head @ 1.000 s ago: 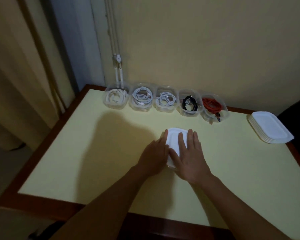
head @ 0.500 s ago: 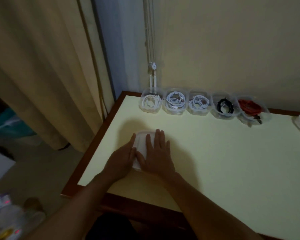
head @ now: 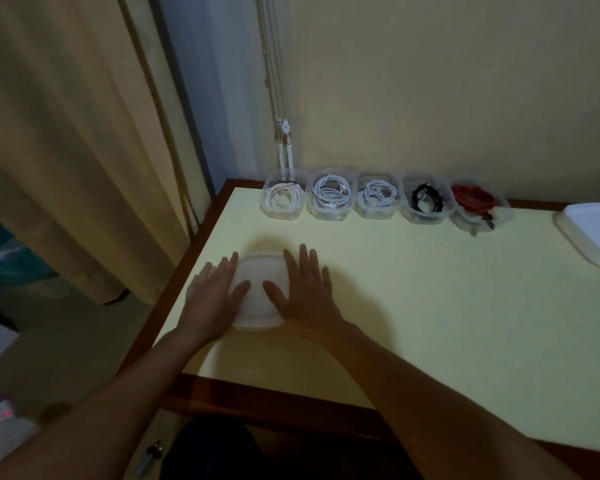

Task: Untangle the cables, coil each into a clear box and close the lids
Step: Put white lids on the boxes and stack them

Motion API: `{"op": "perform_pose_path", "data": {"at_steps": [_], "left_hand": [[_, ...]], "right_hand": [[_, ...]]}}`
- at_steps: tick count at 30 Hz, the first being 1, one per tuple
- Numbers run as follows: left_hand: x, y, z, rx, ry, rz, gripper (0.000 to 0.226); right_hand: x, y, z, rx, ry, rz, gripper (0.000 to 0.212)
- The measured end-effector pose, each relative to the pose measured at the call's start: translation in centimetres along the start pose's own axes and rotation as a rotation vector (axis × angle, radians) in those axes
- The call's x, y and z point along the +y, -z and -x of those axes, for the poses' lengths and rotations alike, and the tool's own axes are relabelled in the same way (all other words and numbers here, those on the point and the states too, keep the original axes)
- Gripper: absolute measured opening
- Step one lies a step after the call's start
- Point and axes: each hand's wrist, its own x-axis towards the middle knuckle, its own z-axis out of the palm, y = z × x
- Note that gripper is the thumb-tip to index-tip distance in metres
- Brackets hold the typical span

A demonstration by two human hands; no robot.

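Left of frame centre, close to the tabletop's (head: 430, 306) left edge, a lidded clear box (head: 258, 296) sits between the left hand (head: 212, 301) and right hand (head: 307, 296). Each grip is wide, fingers straight, thumbs on the lid. Open boxes of cables (head: 336, 199) line the far edge, well apart.

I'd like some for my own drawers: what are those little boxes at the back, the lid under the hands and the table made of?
Boxes: probably thin clear plastic; the coiled cables show through the walls.
Lid: cloudy white plastic, matte, seemingly slightly see-through.
Table: smooth pale yellow top, perhaps laminate; the dark brown edge looks like wood.
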Motion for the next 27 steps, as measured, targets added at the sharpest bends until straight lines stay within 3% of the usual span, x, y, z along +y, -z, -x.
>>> {"op": "perform_pose_path", "data": {"at_steps": [4,9,13,17,21,27], "left_hand": [[5.6,-0.6,-0.9,0.135,-0.183,-0.105,0.084],[14.7,-4.9,-0.5,0.033,-0.474,-0.097,0.087],[19.5,-11.2,1.3,-0.162,-0.46,-0.161,0.089],[21.9,-14.7,2.1,-0.125,-0.429,-0.267,0.086],[22.7,-15.3,0.6,-0.031,-0.458,-0.213,0.085],[23.5,-15.7,-0.4,-0.032,-0.44,-0.211,0.087]], "right_hand": [[8.3,2.8,3.9,0.025,-0.137,0.154,0.089],[17.6,7.2,8.6,0.009,-0.304,0.337,0.078],[21.9,9.8,11.4,0.031,-0.27,0.429,0.08],[24.6,11.2,10.6,0.078,-0.313,0.473,0.074],[27.2,12.7,7.8,0.263,-0.425,0.357,0.076],[29.8,15.3,2.7,0.58,-0.502,-0.012,0.078]]}}
